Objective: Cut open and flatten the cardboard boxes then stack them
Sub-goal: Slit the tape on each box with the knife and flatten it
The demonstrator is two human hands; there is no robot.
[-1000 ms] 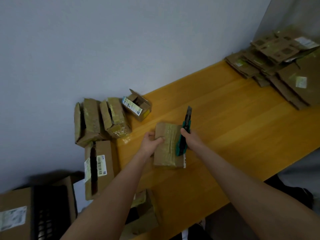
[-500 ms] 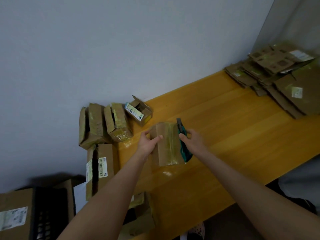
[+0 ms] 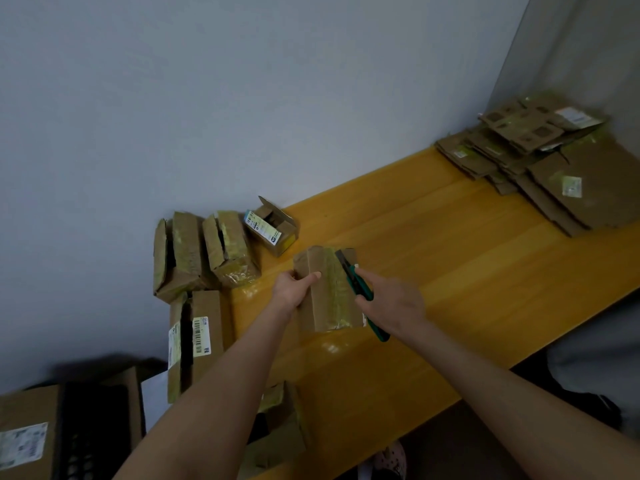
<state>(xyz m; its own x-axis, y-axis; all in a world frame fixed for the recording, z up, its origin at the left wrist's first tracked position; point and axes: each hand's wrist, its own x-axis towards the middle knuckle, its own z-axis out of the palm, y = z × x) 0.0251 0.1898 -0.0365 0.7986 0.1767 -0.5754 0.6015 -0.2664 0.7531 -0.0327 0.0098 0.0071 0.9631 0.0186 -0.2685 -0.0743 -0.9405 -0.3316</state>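
Yellow wooden table [image 3: 450, 258] by grey wall | head: taped box [image 3: 329, 299] at frame centre, left hand [image 3: 292, 289] gripping its left edge, thumb on top | right hand [image 3: 393, 303] curled round green knife [image 3: 360, 287], blade over box's far end | flattened stack [image 3: 561, 174] upper right

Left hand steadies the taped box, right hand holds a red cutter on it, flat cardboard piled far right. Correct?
No: the head view shows the cutter is green, not red. The rest stands: left hand on the box, right hand holding the cutter, flat cardboard far right.
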